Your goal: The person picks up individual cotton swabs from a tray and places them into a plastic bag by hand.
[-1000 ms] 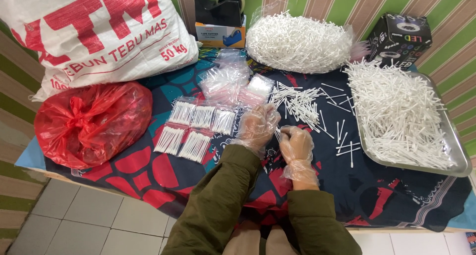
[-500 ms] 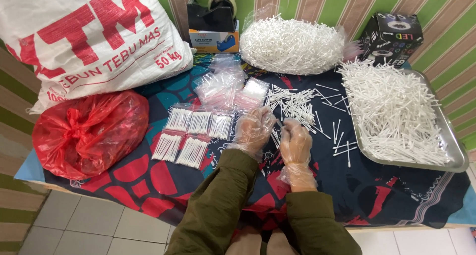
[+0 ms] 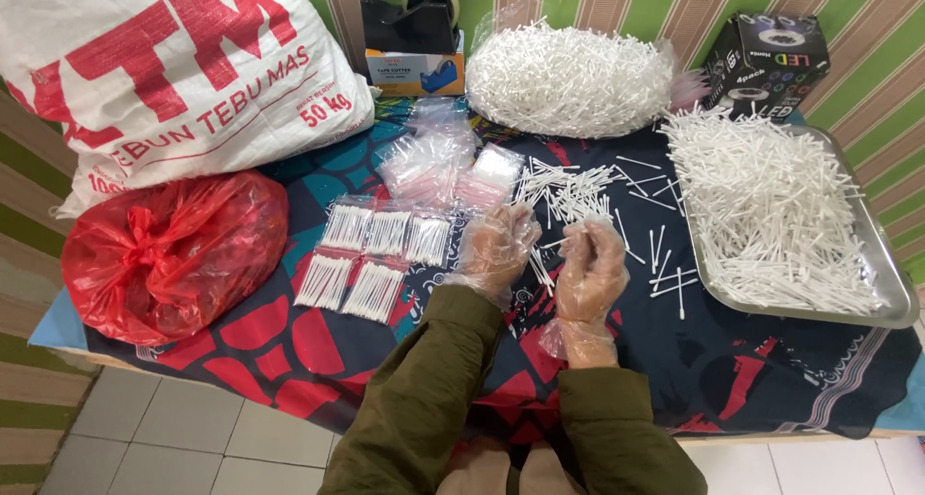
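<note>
Both my hands wear clear plastic gloves and sit close together over the patterned cloth. My left hand (image 3: 498, 247) is closed around a small bunch of white cotton swabs (image 3: 541, 267) that stick out toward the right. My right hand (image 3: 590, 271) curls beside it, its fingertips touching the same bunch. Just beyond my hands lies a loose scatter of swabs (image 3: 570, 189). Left of my left hand, several small filled swab packets (image 3: 387, 233) lie in two rows.
A metal tray (image 3: 883, 302) piled with swabs stands at the right. A clear bag of swabs (image 3: 568, 76), a tape dispenser (image 3: 412, 23) and a black box (image 3: 768, 60) line the back. Empty clear packets (image 3: 434, 158), a large white sack (image 3: 164, 71) and a red plastic bag (image 3: 173, 249) lie left.
My hands have stayed at the same spot, fingers shifting slightly around the swab bunch. The view has dipped a little.
</note>
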